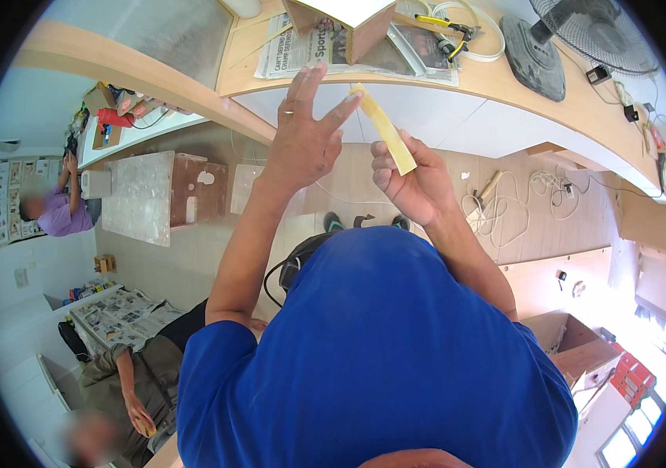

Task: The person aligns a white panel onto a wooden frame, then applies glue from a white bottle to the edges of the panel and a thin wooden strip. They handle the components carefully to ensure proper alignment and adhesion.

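Note:
A short, flat, pale yellow strip (pixel 383 126) slants between my hands, above the floor and just in front of the counter. My right hand (pixel 420 181) pinches its lower part between thumb and curled fingers. My left hand (pixel 301 152) has its fingers stretched and spread, a ring on one of them. Its index fingertip meets the strip's upper end; whether it presses or only touches I cannot tell. What the strip is made of does not show.
On the wooden counter (pixel 235 74) lie newspaper (pixel 282 56), a box-like wooden piece (pixel 370 35), yellow-handled pliers (pixel 458 31) and a coil of white edging (pixel 497 47). A fan (pixel 532 58) stands right. Cables (pixel 504 214) trail on the floor. Two people are at left, one holding something yellow.

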`<state>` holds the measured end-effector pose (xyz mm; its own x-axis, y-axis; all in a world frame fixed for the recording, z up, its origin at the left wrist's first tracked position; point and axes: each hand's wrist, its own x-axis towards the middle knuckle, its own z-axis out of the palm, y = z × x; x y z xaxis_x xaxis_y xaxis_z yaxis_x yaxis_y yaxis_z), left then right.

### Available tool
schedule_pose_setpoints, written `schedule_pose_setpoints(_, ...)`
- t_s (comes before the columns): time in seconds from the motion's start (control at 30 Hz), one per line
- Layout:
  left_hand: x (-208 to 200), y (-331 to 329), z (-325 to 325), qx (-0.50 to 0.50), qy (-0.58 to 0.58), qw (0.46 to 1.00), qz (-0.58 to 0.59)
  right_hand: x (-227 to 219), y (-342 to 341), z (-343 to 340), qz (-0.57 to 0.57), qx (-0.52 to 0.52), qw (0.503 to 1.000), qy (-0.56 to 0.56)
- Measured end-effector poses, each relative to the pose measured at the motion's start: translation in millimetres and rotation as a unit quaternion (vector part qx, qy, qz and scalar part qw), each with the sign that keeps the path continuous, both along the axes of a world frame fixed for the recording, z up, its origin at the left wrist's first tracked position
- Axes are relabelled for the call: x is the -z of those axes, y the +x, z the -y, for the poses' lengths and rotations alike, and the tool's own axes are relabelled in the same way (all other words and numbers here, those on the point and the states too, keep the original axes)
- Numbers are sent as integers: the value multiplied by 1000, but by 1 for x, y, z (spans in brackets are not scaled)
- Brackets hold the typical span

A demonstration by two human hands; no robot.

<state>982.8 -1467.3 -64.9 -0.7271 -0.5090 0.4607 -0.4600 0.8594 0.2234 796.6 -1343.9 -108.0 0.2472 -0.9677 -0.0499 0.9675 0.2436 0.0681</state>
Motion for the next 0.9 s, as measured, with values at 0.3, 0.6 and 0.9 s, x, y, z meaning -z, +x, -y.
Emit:
schedule_pose_setpoints(0.3,0,-9,18,-43,-91,993,58,1,-4,0,-9,-5,1000,3)
schedule_pose_setpoints(0.6,5,-16,18,-52,-98,992,60,-2,-7,-4,-51,2,998,42)
schedule_pose_setpoints(0.9,9,-19,-27,61,2,997,45,10,-12,-5,-47,8,998,41)
